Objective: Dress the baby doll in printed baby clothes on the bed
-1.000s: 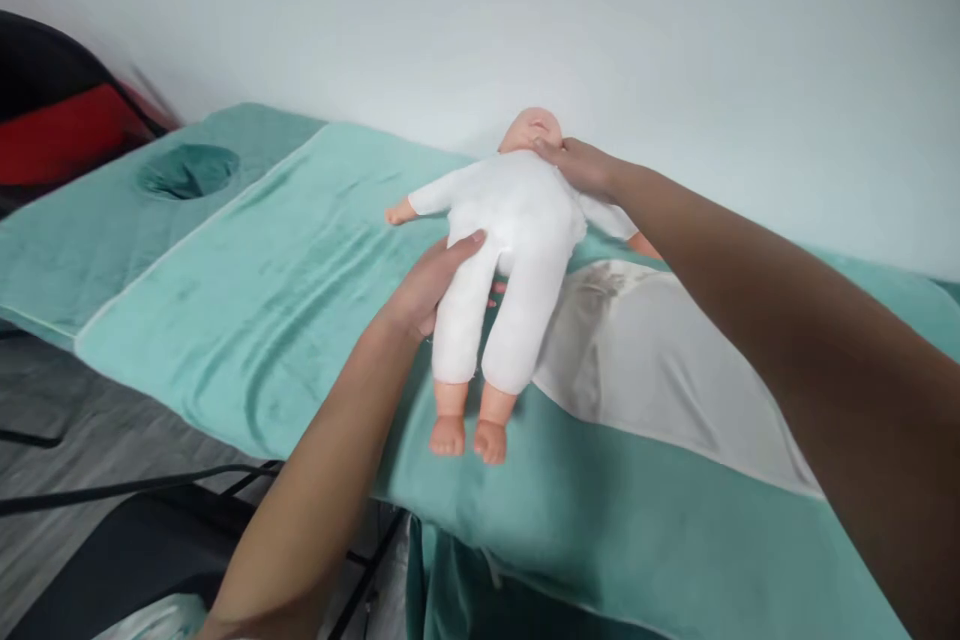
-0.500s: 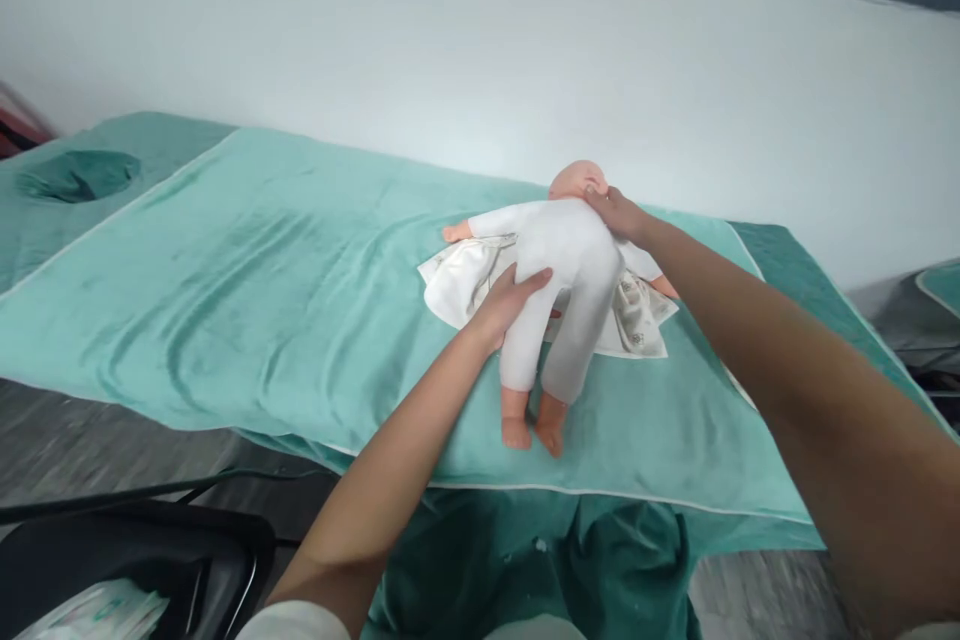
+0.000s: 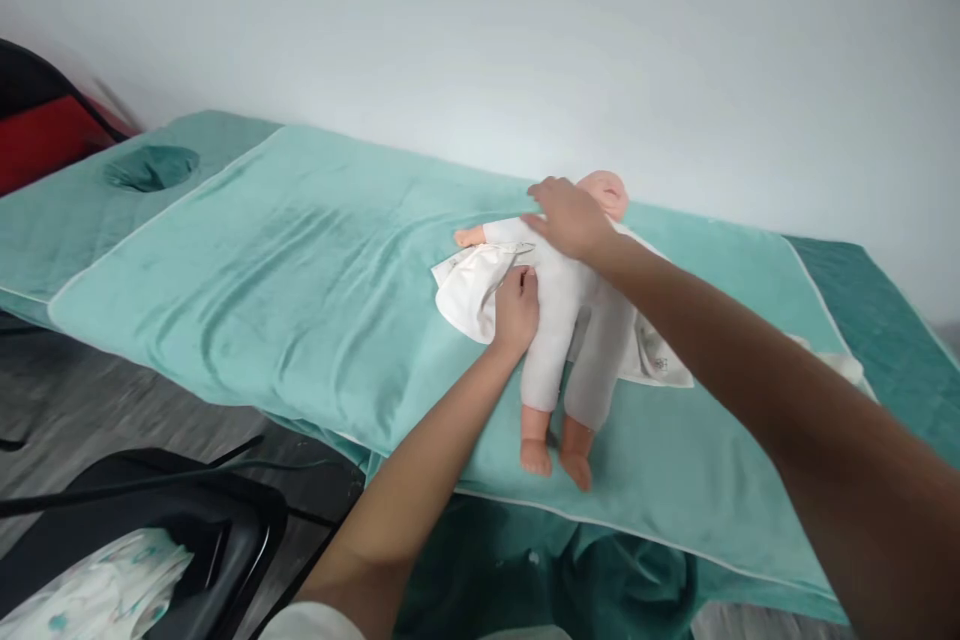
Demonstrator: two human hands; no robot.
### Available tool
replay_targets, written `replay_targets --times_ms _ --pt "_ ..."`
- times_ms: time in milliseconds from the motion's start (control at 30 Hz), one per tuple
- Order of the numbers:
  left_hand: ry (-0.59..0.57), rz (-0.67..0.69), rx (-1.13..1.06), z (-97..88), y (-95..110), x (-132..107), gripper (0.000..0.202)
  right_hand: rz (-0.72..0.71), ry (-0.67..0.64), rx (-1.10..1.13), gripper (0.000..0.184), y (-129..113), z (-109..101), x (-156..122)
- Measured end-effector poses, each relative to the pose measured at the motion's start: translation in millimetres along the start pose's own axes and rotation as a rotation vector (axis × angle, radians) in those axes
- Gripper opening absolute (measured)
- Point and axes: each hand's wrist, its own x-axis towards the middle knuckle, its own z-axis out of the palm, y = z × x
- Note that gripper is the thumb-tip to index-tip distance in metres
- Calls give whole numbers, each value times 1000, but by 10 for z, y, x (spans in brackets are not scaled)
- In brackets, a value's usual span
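Observation:
A baby doll (image 3: 566, 290) in a white body suit lies on its back on the green bed cover, head toward the wall and bare feet toward me. Spread beneath it is a white printed baby garment (image 3: 469, 295), showing on both sides. My left hand (image 3: 517, 305) is closed at the doll's hip, beside the garment; its curled fingers hide whatever is in them. Over the doll's upper chest and shoulder reaches my right hand (image 3: 570, 218), fingers stretched out to the left, covering part of the neck.
The green-covered bed (image 3: 300, 250) runs along a white wall (image 3: 420, 40) and has a face hole (image 3: 154, 168) at its left end. A black chair (image 3: 247, 520) at lower left bears a patterned white bundle (image 3: 112, 585). Some white cloth (image 3: 836, 360) lies at the right.
My right hand has gone from the doll's head to its upper chest. My left hand's fingers have curled closed at the hip. The doll now lies flatter, and the view has shifted left.

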Motion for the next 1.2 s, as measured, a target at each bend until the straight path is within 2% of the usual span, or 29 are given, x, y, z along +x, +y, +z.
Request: replay_targets --times_ms 67,167,267,333,467,567,633,733,867,1000,1100,1200 --pt "0 113 188 3 -55 51 24 -68 -137 -15 45 -231 200 181" --pt "-39 298 540 -56 -122 173 25 -27 -279 -23 47 -408 428 369" --pt "-67 401 809 -132 -158 303 26 12 -291 -7 41 -388 468 416" --pt "-24 382 890 -170 -179 375 26 25 -276 6 37 -312 409 375" --pt "135 215 807 -234 -255 516 38 21 -167 125 41 -159 259 199" --pt "127 134 684 -294 -336 628 21 -26 -138 194 45 -113 211 70" --pt "133 143 586 -334 -388 679 17 -87 -139 168 50 -118 202 16" --pt "245 118 413 -383 -446 697 14 -150 -152 117 57 -135 193 -19" --pt "281 19 198 -434 -459 671 10 -138 -194 33 66 -114 182 -43" --pt "346 -50 115 -447 -427 649 16 -135 -239 -83 61 -89 204 -74" --pt "375 -1 181 -419 -403 610 20 -136 -249 -133 58 -115 269 -75" --pt "223 191 336 -369 -374 546 19 -112 -188 -134 52 -170 360 -52"
